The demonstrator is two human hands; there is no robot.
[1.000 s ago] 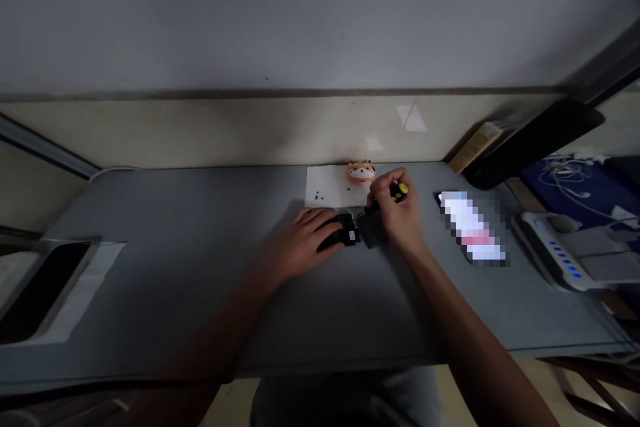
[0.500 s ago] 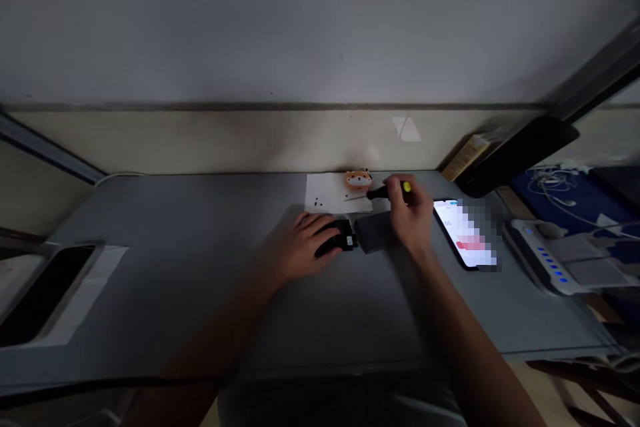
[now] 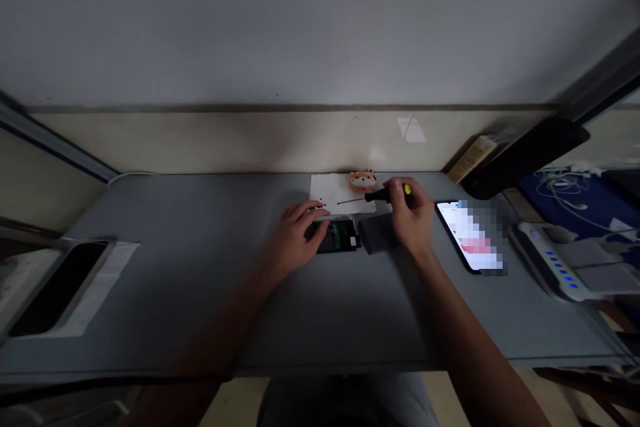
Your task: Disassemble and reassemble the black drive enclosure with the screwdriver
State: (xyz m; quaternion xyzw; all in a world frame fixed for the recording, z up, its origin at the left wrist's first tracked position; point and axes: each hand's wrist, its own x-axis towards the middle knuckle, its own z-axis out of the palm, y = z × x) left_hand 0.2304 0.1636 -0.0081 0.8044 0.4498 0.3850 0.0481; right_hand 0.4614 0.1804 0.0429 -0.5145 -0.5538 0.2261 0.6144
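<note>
In the head view, the left hand (image 3: 295,240) is hiding the left end of the case (image 3: 345,247), which is lying just below the frame's centre with a green board (image 3: 337,234) showing, while the right hand (image 3: 413,217) is covering part of the dark cover (image 3: 376,233) and blurred blocks are masking much of the phone (image 3: 463,237) at centre right. A white label (image 3: 353,241) is sitting at the case's right end, too small to read. The left thumb and fingers are standing apart, contact being unclear, and the right fingers are clamping the screwdriver (image 3: 373,197).
</note>
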